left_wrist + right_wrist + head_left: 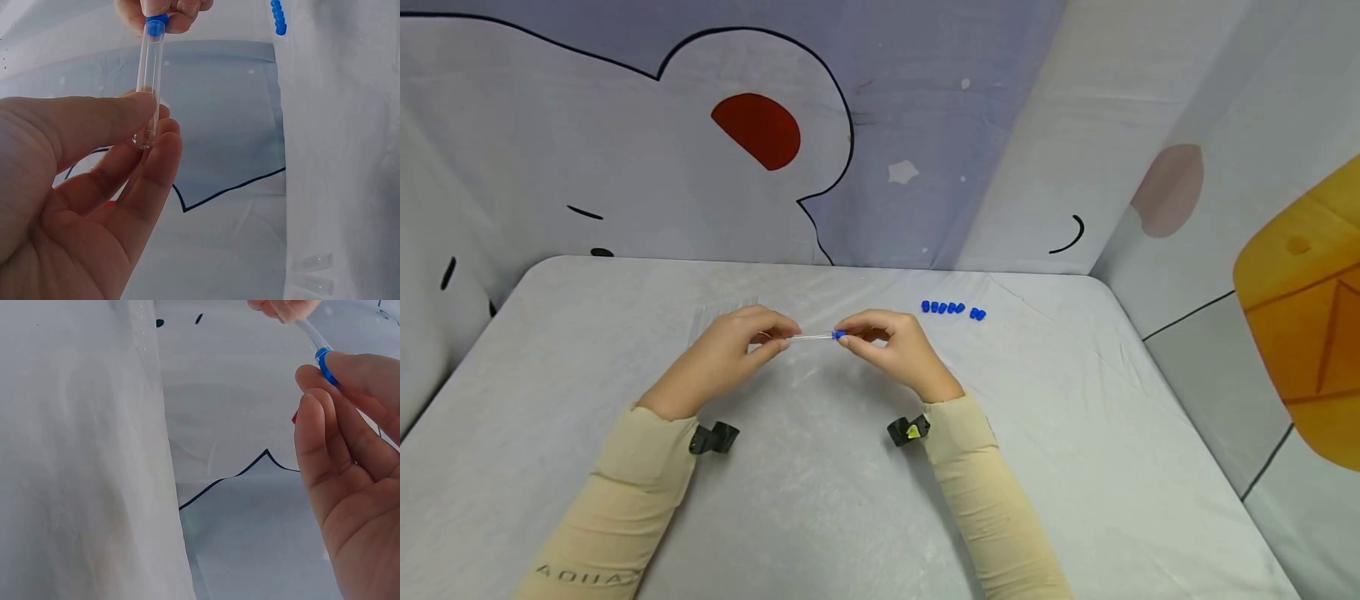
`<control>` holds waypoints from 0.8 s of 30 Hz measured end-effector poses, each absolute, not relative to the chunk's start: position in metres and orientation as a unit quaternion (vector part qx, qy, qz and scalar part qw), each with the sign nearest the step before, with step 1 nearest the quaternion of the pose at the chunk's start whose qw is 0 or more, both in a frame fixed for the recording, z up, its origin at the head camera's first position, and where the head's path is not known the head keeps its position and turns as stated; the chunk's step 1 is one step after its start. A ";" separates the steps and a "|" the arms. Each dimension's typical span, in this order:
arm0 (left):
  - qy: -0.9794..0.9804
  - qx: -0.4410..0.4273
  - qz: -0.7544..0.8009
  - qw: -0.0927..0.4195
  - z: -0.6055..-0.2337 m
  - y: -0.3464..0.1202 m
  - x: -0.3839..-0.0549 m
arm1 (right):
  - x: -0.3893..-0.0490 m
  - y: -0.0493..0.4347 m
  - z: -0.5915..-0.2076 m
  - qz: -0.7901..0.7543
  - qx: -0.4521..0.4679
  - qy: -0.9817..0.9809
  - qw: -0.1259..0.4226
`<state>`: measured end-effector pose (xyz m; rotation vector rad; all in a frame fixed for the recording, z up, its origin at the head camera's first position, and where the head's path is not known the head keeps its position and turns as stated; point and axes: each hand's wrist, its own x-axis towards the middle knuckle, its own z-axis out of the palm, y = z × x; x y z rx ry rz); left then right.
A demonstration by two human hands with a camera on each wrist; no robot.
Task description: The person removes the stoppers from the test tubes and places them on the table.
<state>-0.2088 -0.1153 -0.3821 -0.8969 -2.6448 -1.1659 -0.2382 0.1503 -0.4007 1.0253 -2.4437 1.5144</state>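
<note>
A clear test tube (811, 337) lies level between my two hands, held above the table. My left hand (730, 348) pinches its rounded end between thumb and fingers, as the left wrist view shows with the tube (150, 75) in front of the fingertips. At the other end sits a blue cap (156, 25), in the tube's mouth. Thumb and forefinger of my right hand (897, 347) pinch that cap (325, 365). How deep the cap sits is partly hidden by the fingers.
Several blue caps (943, 307) lie in a row at the back of the white table (820, 483), right of my right hand. Clear tubes (700, 321) lie beyond my left hand, faint against the cloth. A printed fabric wall (925, 217) rises behind the table.
</note>
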 end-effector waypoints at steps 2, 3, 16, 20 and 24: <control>-0.873 -0.298 -0.383 0.057 -0.382 -0.115 -0.209 | -0.239 0.151 -0.401 0.499 0.336 -0.798 0.041; -0.873 -0.299 -0.382 0.057 -0.383 -0.116 -0.209 | -0.239 0.151 -0.401 0.498 0.336 -0.798 0.040; -0.882 -0.276 -0.378 0.048 -0.382 -0.115 -0.209 | -0.242 0.154 -0.403 0.531 0.318 -0.785 0.031; -0.883 -0.255 -0.389 0.063 -0.382 -0.116 -0.210 | -0.244 0.158 -0.403 0.560 0.295 -0.773 0.026; -0.883 -0.230 -0.400 0.083 -0.383 -0.120 -0.213 | -0.247 0.164 -0.402 0.583 0.263 -0.769 0.027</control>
